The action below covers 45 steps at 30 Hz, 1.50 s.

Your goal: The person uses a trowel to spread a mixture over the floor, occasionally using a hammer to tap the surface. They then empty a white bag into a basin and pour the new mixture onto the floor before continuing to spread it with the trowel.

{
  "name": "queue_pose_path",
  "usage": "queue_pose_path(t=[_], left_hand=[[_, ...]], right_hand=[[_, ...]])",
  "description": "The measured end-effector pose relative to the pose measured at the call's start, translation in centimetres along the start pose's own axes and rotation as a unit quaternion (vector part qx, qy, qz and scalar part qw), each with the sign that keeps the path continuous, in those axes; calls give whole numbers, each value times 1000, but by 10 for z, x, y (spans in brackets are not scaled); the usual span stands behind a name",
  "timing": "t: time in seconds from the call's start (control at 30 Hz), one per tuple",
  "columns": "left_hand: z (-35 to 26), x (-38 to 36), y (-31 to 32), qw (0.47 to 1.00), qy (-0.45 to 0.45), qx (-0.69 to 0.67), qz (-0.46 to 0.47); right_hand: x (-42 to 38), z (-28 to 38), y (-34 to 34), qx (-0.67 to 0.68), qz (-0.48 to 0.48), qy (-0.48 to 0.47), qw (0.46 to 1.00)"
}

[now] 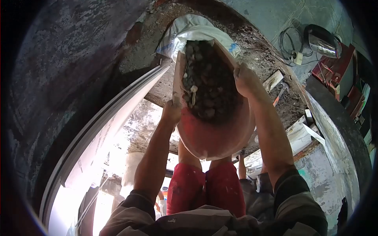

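Note:
A reddish, dusty tub is tilted away from me, its far end at the mouth of a white woven sack. Dark rubble with small stones fills much of the tub. My left hand grips the tub's left rim, and my right hand is closed on its right rim. The sack's mouth lies around and under the tub's far edge; its inside is hidden.
A hammer lies on the dirty floor to the right, near wood pieces. Further right are a coiled cable, a dark glossy object and red boxes. Another person's leg shows behind me. A pale frame stands left.

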<state>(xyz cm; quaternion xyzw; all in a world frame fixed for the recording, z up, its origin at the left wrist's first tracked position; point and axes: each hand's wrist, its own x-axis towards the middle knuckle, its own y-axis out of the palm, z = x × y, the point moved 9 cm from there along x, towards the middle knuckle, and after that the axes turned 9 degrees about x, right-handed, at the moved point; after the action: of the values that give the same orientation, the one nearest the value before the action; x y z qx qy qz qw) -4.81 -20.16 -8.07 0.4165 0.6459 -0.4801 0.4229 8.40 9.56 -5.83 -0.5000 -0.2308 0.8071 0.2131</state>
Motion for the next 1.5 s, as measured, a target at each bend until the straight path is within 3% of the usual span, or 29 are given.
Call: queue_pose_path(t=[0.2, 0.3, 0.4, 0.5, 0.63, 0.73, 0.8, 0.9, 1.0, 1.03, 1.07, 1.1, 1.2, 1.23, 1.27, 1.3, 1.37, 1.4, 1.5], left_hand=[[-6, 7, -7, 998, -14, 37, -40], [-15, 3, -12, 997, -59, -40, 5], [-30, 1, -19, 990, -56, -130, 5], [-11, 33, -14, 980, 8, -200, 9], [-30, 27, -18, 968, 34, -249, 20], [-25, 54, -41, 985, 152, -70, -51], [-7, 73, -47, 976, 153, -152, -20], [4, 95, -34, 917, 134, -373, 32], [12, 118, -28, 881, 122, -454, 53], [17, 127, -29, 886, 115, -446, 45], [24, 135, -28, 891, 106, -439, 39], [31, 143, -26, 896, 95, -432, 35], [33, 181, -27, 909, 85, -407, 19], [12, 193, -35, 913, 196, -357, -3], [-1, 199, -36, 908, 229, -352, -3], [-13, 202, -39, 901, 250, -355, -1], [-28, 209, -33, 885, 213, -410, 51], [-35, 211, -30, 877, 202, -431, 72], [-47, 215, -27, 861, 190, -461, 101]], right_hand=[[3, -11, -2, 20, -11, 18, 1000], [14, -16, -7, 9, 10, 42, 999], [22, -5, -17, 1, 40, -34, 999], [37, -15, -16, -19, 61, -60, 996], [40, -53, -4, 229, 164, 118, 952], [41, -73, 10, 440, 179, 169, 864], [39, -76, 16, 533, 186, 151, 812], [48, -111, 23, 570, 126, 144, 799], [62, -128, 6, 353, 12, 3, 935], [59, -103, -8, 59, -76, -254, 962], [74, -126, 10, 307, 65, -190, 930], [80, -139, 27, 530, 197, -105, 818], [99, -166, 44, 723, 106, 87, 677], [101, -171, 43, 706, -15, 144, 693], [94, -172, 38, 676, -135, 199, 697], [112, -177, 47, 711, -52, 139, 688], [113, -173, 25, 448, -78, -44, 890], [116, -167, 21, 409, -86, -68, 906], [127, -168, 28, 484, -85, -18, 871]])
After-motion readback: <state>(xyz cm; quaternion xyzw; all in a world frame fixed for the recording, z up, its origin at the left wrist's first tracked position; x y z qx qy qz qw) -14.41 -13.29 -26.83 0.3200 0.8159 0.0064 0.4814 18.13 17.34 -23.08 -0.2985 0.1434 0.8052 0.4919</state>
